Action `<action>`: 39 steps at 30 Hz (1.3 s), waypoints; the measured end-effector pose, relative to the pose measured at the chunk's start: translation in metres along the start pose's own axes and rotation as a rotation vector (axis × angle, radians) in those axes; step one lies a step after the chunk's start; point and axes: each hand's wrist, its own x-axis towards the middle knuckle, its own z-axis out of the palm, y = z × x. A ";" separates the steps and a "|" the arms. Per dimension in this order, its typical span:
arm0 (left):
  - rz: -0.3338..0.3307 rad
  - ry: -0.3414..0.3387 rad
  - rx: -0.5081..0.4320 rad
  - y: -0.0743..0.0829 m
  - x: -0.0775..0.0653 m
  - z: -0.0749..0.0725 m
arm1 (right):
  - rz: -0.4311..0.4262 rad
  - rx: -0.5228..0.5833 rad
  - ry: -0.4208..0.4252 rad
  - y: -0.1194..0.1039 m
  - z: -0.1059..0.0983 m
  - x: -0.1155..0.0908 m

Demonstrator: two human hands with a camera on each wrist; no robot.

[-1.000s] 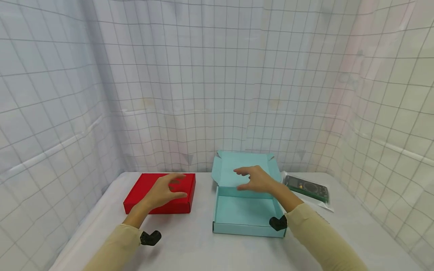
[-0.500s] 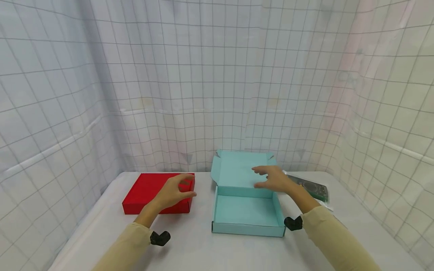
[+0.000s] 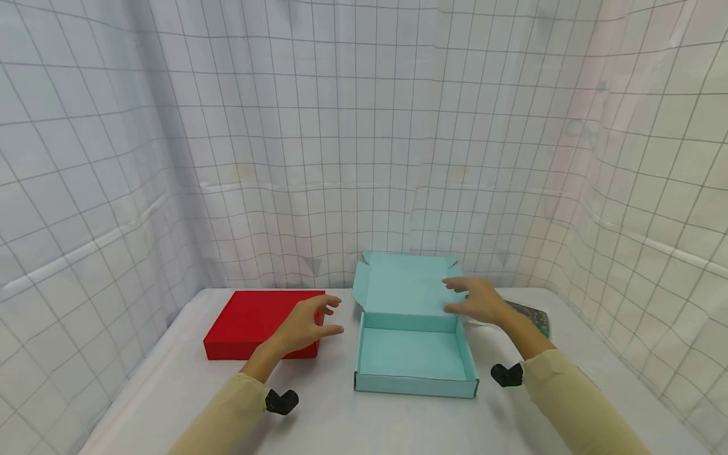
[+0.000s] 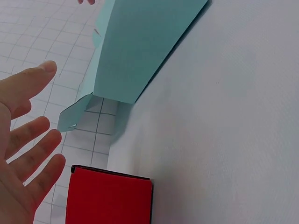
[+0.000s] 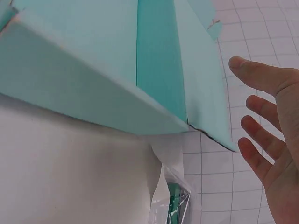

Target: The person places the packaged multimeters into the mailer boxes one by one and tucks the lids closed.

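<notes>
In the head view my left hand [image 3: 301,325] hovers by the right end of a closed red box [image 3: 256,319], fingers spread and holding nothing. My right hand [image 3: 478,301], likewise holding nothing, is at the right edge of the raised lid [image 3: 406,284] of a light-blue cardboard box [image 3: 415,384]. That box stands with its lid up and its inside bare. Behind the right wrist lies a multimeter [image 3: 534,317] in a clear plastic bag, partly hidden by the arm. The right wrist view shows only the bag's end with a green edge [image 5: 174,198].
A white cloth covers the table [image 3: 335,423]. White grid-patterned curtains [image 3: 364,145] hang behind it and on both sides. Dark wrist-camera mounts stick out at the left sleeve [image 3: 227,404] and the right sleeve [image 3: 574,398].
Both hands have moved to the right: the left from over the red box to its right end, the right from before the blue lid to its right edge. The boxes stay put.
</notes>
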 end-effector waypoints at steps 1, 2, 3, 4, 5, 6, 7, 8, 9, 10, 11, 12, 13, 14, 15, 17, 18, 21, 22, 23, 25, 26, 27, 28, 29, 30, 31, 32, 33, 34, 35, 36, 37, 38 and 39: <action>0.001 -0.002 0.000 0.000 0.000 0.001 | 0.002 0.004 0.006 0.003 -0.001 -0.002; 0.007 -0.004 -0.004 0.000 0.001 0.002 | 0.006 0.009 0.013 0.005 -0.003 -0.003; 0.013 -0.006 -0.006 0.000 0.001 0.004 | 0.010 0.017 0.020 0.007 -0.004 -0.005; 0.015 -0.009 -0.005 0.000 0.002 0.005 | 0.014 0.018 0.025 0.009 -0.005 -0.007; 0.019 -0.013 -0.006 0.000 0.002 0.007 | 0.018 0.019 0.031 0.012 -0.006 -0.008; 0.018 -0.019 -0.005 0.000 0.003 0.008 | 0.017 0.015 0.037 0.014 -0.007 -0.010; 0.017 -0.026 -0.006 0.000 0.003 0.010 | 0.019 0.010 0.046 0.017 -0.008 -0.013; 0.019 -0.033 -0.011 0.001 0.004 0.012 | 0.019 0.001 0.053 0.019 -0.009 -0.015; 0.020 -0.039 -0.013 0.002 0.004 0.013 | 0.020 -0.008 0.059 0.021 -0.010 -0.017; 0.018 -0.044 -0.019 0.002 0.004 0.015 | 0.022 -0.019 0.063 0.023 -0.011 -0.019; 0.018 -0.049 -0.029 0.003 0.005 0.017 | 0.026 -0.020 0.067 0.025 -0.012 -0.022; 0.016 -0.053 -0.038 0.003 0.005 0.019 | 0.036 -0.023 0.072 0.027 -0.013 -0.024; 0.016 -0.059 -0.049 0.003 0.005 0.021 | 0.053 -0.023 0.077 0.028 -0.014 -0.027; 0.015 -0.065 -0.061 0.004 0.005 0.023 | 0.067 -0.022 0.079 0.029 -0.015 -0.029; 0.016 -0.072 -0.072 0.004 0.006 0.025 | 0.081 -0.017 0.079 0.030 -0.016 -0.031; 0.010 -0.089 -0.092 0.005 0.006 0.030 | 0.107 -0.014 0.076 0.033 -0.019 -0.033; 0.010 -0.095 -0.100 0.006 0.006 0.032 | 0.117 -0.015 0.075 0.034 -0.020 -0.034; -0.002 -0.110 -0.109 0.009 0.006 0.037 | 0.134 -0.030 0.067 0.039 -0.024 -0.034; -0.010 -0.111 -0.112 0.010 0.006 0.038 | 0.138 -0.040 0.066 0.041 -0.025 -0.034; -0.015 -0.115 -0.114 0.012 0.006 0.040 | 0.146 -0.046 0.067 0.042 -0.027 -0.034; -0.037 -0.128 -0.119 0.014 0.005 0.043 | 0.162 -0.057 0.071 0.047 -0.029 -0.035; -0.050 -0.136 -0.120 0.015 0.004 0.044 | 0.167 -0.060 0.071 0.049 -0.031 -0.036; -0.063 -0.143 -0.125 0.016 0.003 0.046 | 0.171 -0.061 0.070 0.051 -0.032 -0.037; -0.077 -0.153 -0.128 0.017 0.002 0.048 | 0.178 -0.062 0.071 0.054 -0.034 -0.038; -0.095 -0.164 -0.133 0.019 0.001 0.050 | 0.184 -0.059 0.070 0.057 -0.035 -0.040; -0.110 -0.171 -0.140 0.020 -0.001 0.052 | 0.189 -0.055 0.066 0.059 -0.037 -0.042; -0.119 -0.173 -0.150 0.022 -0.002 0.054 | 0.188 -0.054 0.061 0.061 -0.039 -0.044; -0.126 -0.172 -0.162 0.024 -0.004 0.056 | 0.189 -0.054 0.057 0.064 -0.041 -0.046; -0.135 -0.167 -0.176 0.026 -0.005 0.057 | 0.193 -0.053 0.053 0.066 -0.043 -0.047; -0.152 -0.162 -0.189 0.029 -0.007 0.058 | 0.199 -0.051 0.049 0.069 -0.045 -0.049; -0.170 -0.154 -0.205 0.031 -0.008 0.058 | 0.205 -0.048 0.045 0.071 -0.047 -0.050; -0.189 -0.145 -0.220 0.034 -0.009 0.059 | 0.212 -0.042 0.042 0.073 -0.049 -0.052; -0.215 -0.137 -0.239 0.037 -0.011 0.059 | 0.218 -0.038 0.039 0.075 -0.050 -0.053; -0.241 -0.130 -0.254 0.039 -0.013 0.059 | 0.225 -0.030 0.034 0.078 -0.051 -0.053; -0.271 -0.125 -0.268 0.041 -0.014 0.058 | 0.235 -0.018 0.029 0.080 -0.051 -0.054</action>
